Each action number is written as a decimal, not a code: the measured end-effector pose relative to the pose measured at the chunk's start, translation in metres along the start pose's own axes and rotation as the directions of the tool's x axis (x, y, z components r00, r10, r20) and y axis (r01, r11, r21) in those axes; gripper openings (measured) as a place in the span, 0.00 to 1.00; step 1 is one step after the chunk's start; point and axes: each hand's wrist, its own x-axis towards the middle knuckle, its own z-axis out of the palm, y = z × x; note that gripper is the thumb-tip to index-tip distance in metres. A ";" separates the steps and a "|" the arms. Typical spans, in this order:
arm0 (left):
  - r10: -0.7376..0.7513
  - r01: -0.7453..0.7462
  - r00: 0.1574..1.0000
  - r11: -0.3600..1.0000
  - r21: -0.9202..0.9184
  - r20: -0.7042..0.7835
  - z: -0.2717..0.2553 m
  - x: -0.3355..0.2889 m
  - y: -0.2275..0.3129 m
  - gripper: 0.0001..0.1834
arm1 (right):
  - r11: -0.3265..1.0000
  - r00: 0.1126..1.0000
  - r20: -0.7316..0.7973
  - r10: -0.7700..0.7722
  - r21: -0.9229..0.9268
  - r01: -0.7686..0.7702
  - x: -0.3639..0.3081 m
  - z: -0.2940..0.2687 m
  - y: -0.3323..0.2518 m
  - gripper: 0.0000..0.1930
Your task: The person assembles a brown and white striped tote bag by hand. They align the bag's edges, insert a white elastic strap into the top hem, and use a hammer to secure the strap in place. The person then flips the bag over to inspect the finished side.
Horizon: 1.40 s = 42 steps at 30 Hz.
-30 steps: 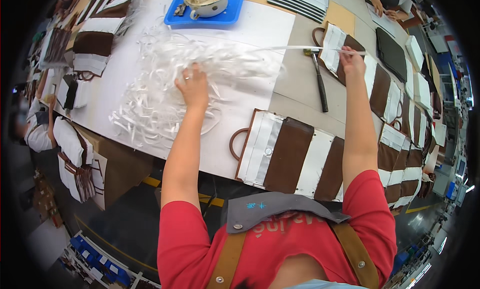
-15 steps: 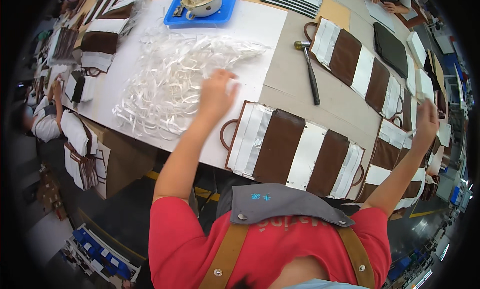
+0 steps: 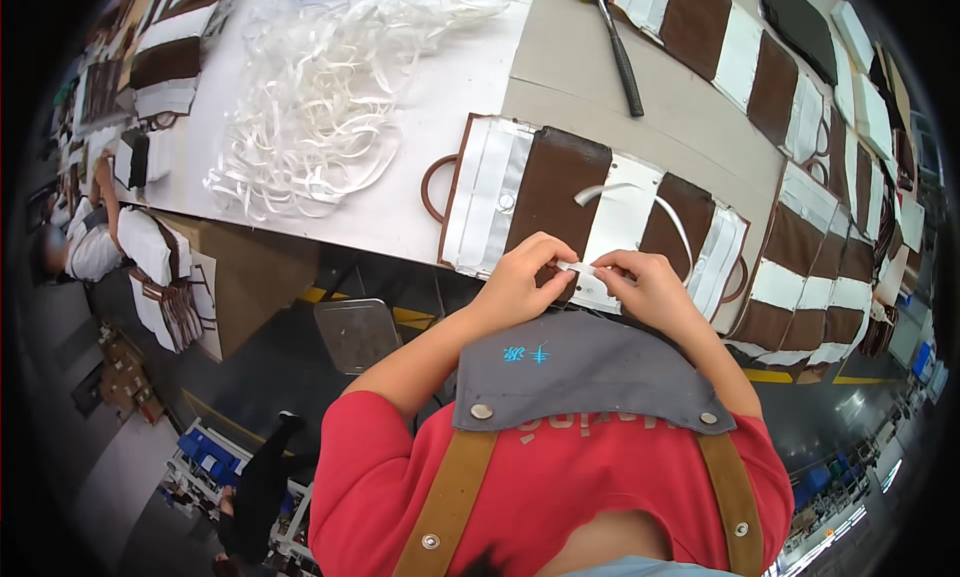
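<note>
My left hand (image 3: 530, 274) and my right hand (image 3: 648, 285) meet over the near edge of a flat, unfolded brown-and-white bag piece (image 3: 562, 182). Thumbs and fingertips of both pinch a narrow white ribbon (image 3: 679, 223). A short stretch of it spans the gap between the two hands, while loose lengths curl up over the bag's white middle band and right brown panel. Brown loop handles stick out at the bag's left and right ends. Parts of the ribbon are hidden by my fingers.
Left of the bag lies a tangled heap of white ribbons (image 3: 310, 107). Beyond the bag is a hammer (image 3: 622, 59) with a black handle. More striped bag pieces (image 3: 790, 277) lie to the right, others at far left. A stool (image 3: 357, 335) stands below the table's edge.
My left hand has come from beside the ribbon heap and my right hand from the far right; they now meet over the bag, holding the ribbon. The view has shifted nearer the bag.
</note>
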 end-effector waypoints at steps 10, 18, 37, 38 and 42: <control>-0.224 0.098 0.852 0.956 -0.277 -0.473 -0.055 0.022 -0.064 0.09 | 0.969 0.954 -0.176 0.243 0.004 -0.246 -0.037 -0.050 0.096 0.09; -0.209 0.071 0.835 0.959 -0.276 -0.509 -0.048 0.067 -0.102 0.10 | 0.951 0.837 -0.547 0.007 -0.256 -0.176 -0.028 -0.065 0.179 0.07; -0.110 0.180 0.832 0.981 0.078 -0.544 -0.048 0.117 -0.124 0.09 | 0.599 0.576 -0.580 0.576 0.779 0.186 -0.010 -0.071 0.264 0.11; -0.086 0.187 0.836 0.973 0.134 -0.543 -0.048 0.117 -0.124 0.10 | 0.582 0.549 -0.577 0.604 0.791 0.191 -0.008 -0.070 0.263 0.11; -0.069 0.219 0.832 0.952 0.212 -0.550 -0.047 0.122 -0.129 0.10 | 0.583 0.449 -0.587 0.674 0.796 0.165 0.004 -0.071 0.256 0.11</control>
